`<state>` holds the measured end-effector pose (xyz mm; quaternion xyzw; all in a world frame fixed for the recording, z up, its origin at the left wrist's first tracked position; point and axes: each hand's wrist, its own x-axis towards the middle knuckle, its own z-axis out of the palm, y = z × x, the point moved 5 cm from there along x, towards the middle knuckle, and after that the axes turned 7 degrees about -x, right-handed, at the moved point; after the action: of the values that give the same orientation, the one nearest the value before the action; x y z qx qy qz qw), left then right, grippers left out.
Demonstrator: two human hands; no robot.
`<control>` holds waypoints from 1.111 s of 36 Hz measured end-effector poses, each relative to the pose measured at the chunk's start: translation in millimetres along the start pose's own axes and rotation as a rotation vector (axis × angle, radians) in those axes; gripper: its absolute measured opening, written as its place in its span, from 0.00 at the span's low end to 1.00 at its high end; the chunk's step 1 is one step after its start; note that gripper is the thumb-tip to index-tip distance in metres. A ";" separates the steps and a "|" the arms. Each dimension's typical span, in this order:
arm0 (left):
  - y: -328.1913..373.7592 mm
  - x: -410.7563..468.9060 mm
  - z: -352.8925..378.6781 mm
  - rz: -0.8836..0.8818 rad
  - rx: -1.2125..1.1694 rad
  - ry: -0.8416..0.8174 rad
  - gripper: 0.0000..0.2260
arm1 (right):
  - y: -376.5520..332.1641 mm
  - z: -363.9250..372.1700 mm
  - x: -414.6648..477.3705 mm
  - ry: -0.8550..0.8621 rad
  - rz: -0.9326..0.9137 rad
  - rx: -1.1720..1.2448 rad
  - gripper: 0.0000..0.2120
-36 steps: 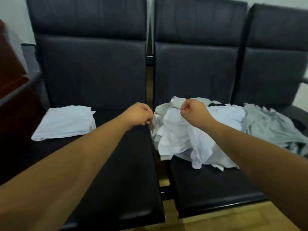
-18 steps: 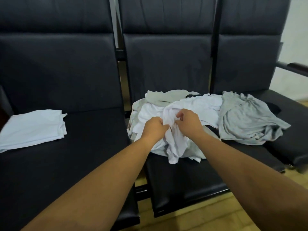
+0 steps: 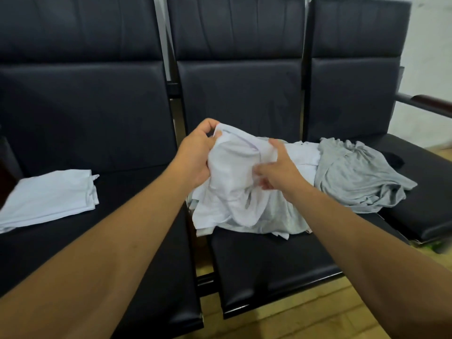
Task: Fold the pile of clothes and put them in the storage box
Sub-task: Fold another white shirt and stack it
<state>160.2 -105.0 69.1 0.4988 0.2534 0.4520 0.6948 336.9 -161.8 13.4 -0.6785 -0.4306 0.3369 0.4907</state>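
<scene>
Grey garment (image 3: 354,177) beside held white garment (image 3: 234,167) — folded cloth (image 3: 49,196) apart.

Row of three black padded seats (image 3: 239,94) against a pale wall (image 3: 430,45).
The seats stood side by side with narrow gaps between them; a dark armrest (image 3: 430,104) jutted out at the right end, and a yellowish wooden floor (image 3: 293,314) showed below the front edges.

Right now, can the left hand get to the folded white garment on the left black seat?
Probably yes: nothing lies between the left hand and the folded white garment, though that hand grips a crumpled white shirt.
</scene>
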 end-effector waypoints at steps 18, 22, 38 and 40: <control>-0.8 -47.2 -8.8 -0.258 0.019 -0.196 0.26 | -129.3 32.9 -48.1 -0.169 -0.552 -0.531 0.14; 11.0 -59.9 -7.9 -0.232 -0.114 -0.149 0.21 | -134.6 48.6 -61.6 -0.287 -0.520 -0.485 0.13; 56.7 -101.3 -78.7 -0.126 -0.099 0.152 0.08 | -148.8 95.5 -86.1 -0.307 -0.499 -0.880 0.07; 66.8 -108.2 -91.5 -0.116 -0.091 0.156 0.09 | -142.3 104.5 -88.2 -0.327 -0.489 -0.921 0.09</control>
<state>11.5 -151.6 85.8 0.4147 0.3142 0.4595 0.7198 173.4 -182.2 122.0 -0.6419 -0.7496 0.0907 0.1334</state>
